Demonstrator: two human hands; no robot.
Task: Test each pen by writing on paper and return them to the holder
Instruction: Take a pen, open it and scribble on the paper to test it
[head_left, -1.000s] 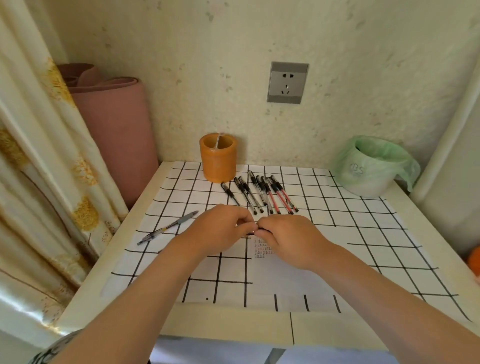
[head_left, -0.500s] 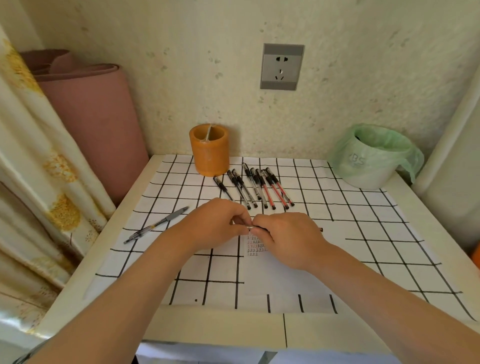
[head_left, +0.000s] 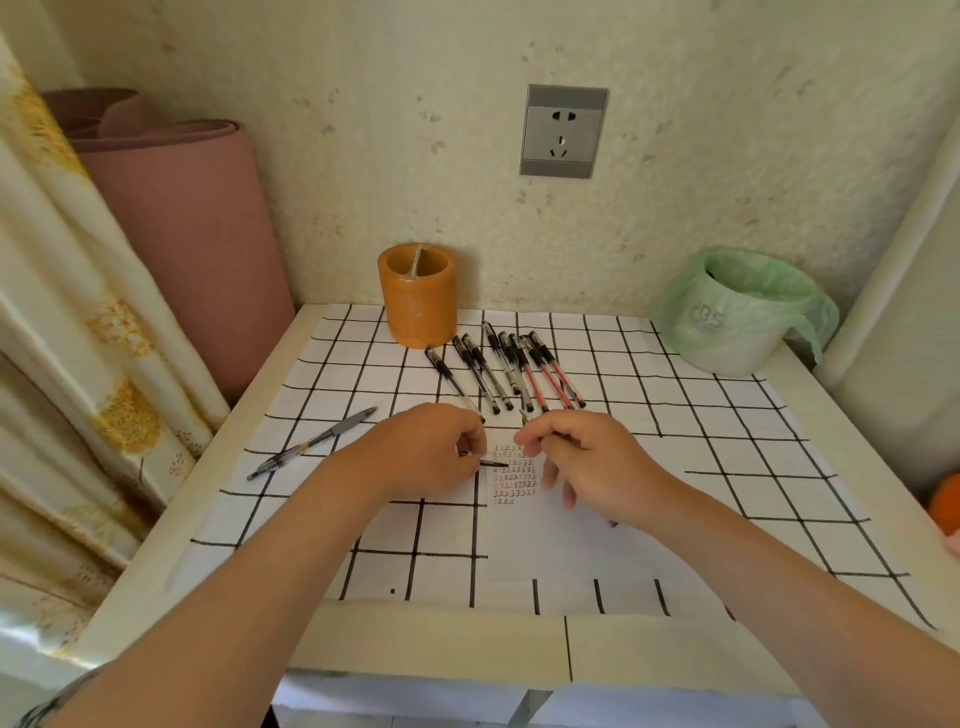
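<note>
My left hand (head_left: 426, 457) pinches a small black pen cap (head_left: 493, 462) just above the scribbled patch on the white paper (head_left: 571, 545). My right hand (head_left: 587, 467) is shut on a pen (head_left: 558, 434), whose tip points up and to the left past my fingers. The two hands are a little apart over the writing (head_left: 514, 475). Behind them, a row of several black and red pens (head_left: 509, 369) lies on the checked table cover. The orange holder (head_left: 418, 296) stands at the back by the wall with one pen in it. Another pen (head_left: 317, 441) lies alone to the left.
A white bin lined with a green bag (head_left: 743, 312) stands at the back right corner. A rolled pink mat (head_left: 182, 234) and a curtain (head_left: 62, 312) flank the table's left side. An orange object (head_left: 945, 501) shows at the right edge.
My hands were joined on one pen over the paper; now they have drawn apart, the cap in my left hand and the pen in my right.
</note>
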